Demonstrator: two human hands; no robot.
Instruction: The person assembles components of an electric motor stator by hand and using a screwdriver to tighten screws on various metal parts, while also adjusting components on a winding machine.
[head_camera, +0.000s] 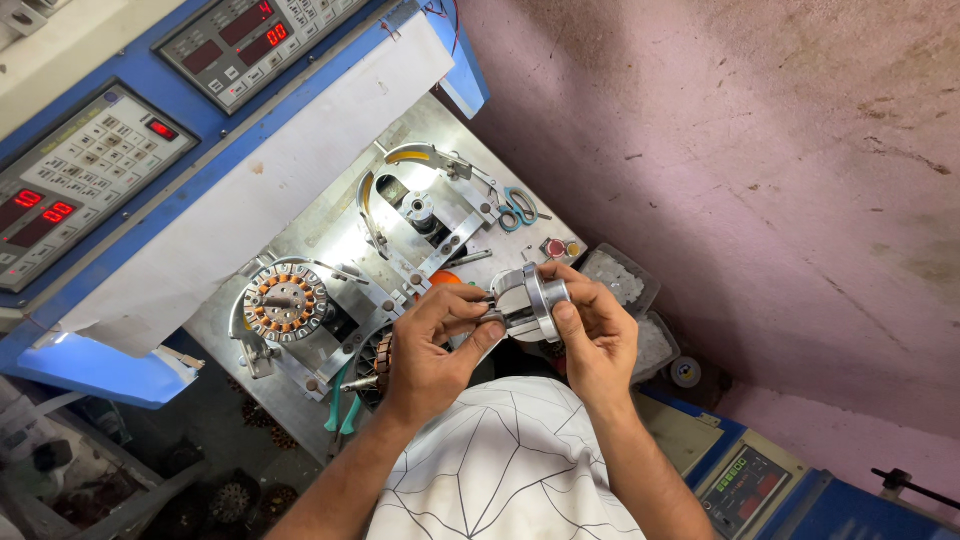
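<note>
Both my hands hold a shiny round metal fixture part just above my lap, in front of the winding machine's steel plate. My left hand grips its near side with thumb and fingers pinched on the small metal piece sticking out. My right hand wraps round the ring's outer rim. A stator with copper windings sits mounted on the plate's left station. The right station has a bare spindle under a curved metal guard.
Blue control cabinet with keypad and red-digit panels stands at the left. Scissors with teal handles lie on the plate's far corner. Clear trays sit by the pink wall. Another stator is under my left wrist. Spare parts lie on the floor.
</note>
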